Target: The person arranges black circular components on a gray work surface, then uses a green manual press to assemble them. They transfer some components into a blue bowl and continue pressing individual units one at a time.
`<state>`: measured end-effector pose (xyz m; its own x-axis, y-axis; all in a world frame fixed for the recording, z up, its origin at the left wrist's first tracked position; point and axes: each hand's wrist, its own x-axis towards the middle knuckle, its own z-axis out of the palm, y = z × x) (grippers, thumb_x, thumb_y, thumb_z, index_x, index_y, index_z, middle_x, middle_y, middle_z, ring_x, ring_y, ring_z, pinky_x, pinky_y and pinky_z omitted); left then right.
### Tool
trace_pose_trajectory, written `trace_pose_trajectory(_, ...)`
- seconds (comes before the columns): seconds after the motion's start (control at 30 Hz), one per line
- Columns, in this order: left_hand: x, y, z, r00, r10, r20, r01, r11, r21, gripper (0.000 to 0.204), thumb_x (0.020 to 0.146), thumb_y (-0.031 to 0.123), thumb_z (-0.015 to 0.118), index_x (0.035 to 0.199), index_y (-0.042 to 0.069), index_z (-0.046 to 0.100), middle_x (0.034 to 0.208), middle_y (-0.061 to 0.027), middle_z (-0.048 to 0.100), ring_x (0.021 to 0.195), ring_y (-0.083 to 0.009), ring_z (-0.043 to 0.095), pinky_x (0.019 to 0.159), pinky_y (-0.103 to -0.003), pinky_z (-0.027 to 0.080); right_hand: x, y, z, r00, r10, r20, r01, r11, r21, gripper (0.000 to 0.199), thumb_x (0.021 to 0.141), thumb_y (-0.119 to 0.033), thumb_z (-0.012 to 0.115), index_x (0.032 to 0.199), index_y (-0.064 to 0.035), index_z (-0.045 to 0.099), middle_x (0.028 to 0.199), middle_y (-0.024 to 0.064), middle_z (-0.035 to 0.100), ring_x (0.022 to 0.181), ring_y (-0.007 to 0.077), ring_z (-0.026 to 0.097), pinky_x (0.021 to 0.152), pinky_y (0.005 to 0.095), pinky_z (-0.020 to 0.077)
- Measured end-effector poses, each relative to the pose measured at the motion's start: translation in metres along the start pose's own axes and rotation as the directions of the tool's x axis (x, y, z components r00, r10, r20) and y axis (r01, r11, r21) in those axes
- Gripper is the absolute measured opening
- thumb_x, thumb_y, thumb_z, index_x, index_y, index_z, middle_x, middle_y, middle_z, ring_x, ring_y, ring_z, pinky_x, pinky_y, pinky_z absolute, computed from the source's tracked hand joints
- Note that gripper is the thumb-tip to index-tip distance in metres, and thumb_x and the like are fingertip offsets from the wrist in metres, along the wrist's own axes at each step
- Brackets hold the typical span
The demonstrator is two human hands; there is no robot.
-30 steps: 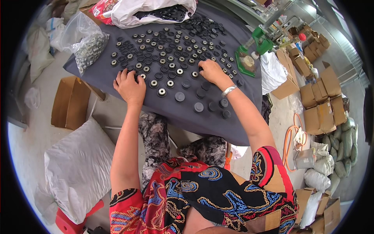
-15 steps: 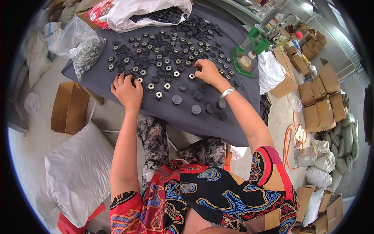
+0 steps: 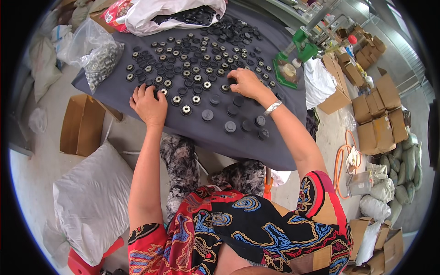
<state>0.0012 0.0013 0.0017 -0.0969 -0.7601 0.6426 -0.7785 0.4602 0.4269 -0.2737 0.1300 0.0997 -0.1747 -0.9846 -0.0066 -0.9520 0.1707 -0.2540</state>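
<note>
At ten o'clock, left hand (image 3: 149, 106): fingertips hidden, grip uncertain.
Right hand (image 3: 246, 84), one o'clock: fingers narrow around half-hidden black piece (image 3: 232, 81).
Sack (image 3: 141, 18), eleven o'clock: cropped.

The right hand (image 3: 247, 84) partly hides a black piece (image 3: 232, 81)

The bearings (image 3: 185, 110) look like bright polished metal, the rings (image 3: 182, 90) black plastic, the caps (image 3: 230, 127) smooth matt plastic. The tabletop (image 3: 275, 146) is faced in matt cloth. Clear, glossy, creased plastic forms the bag (image 3: 87, 41); the press (image 3: 300, 46) is painted metal, the bracelet (image 3: 272, 107) shiny metal, the box (image 3: 82, 126) matt cardboard, the stool (image 3: 87, 264) smooth plastic.
</note>
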Motion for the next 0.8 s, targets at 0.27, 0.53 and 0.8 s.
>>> trace_pose_trajectory(0.27,0.000,0.001,-0.003,1.000,-0.008,0.029,0.008,1.000,0.002,0.023,0.078,0.021,0.063,0.095,0.009,0.070,0.120,-0.0102,0.062,0.122,-0.0297,0.049,0.105,-0.051,0.029,0.003,-0.014,0.013,0.998,-0.038,0.052,0.042,0.997,-0.064,0.033,0.073,-0.012,0.067,0.105,-0.0035,0.067,0.100,0.0166,0.062,0.099,0.0319,0.060,0.087,0.0400,0.0493)
trace_pose_trajectory(0.53,0.001,0.004,-0.008,0.999,-0.005,0.032,0.004,1.000,0.014,0.022,0.078,0.022,0.064,0.095,0.009,0.070,0.120,-0.0086,0.062,0.121,-0.0281,0.050,0.105,-0.046,0.031,-0.004,-0.016,0.013,0.999,-0.033,-0.002,0.033,0.999,-0.043,0.033,0.075,-0.018,0.071,0.104,-0.0027,0.068,0.096,0.0170,0.062,0.098,0.0326,0.060,0.086,0.0413,0.0496)
trace_pose_trajectory(0.8,0.002,0.005,-0.005,1.000,-0.001,0.017,0.000,1.000,0.015,0.022,0.077,0.021,0.064,0.095,0.009,0.070,0.119,-0.0083,0.062,0.120,-0.0283,0.051,0.104,-0.046,0.032,0.019,0.052,-0.030,0.959,0.209,-0.190,-0.201,0.978,0.065,0.025,0.074,-0.010,0.066,0.097,-0.0024,0.070,0.094,0.0174,0.069,0.091,0.0313,0.066,0.082,0.0393,0.0516)
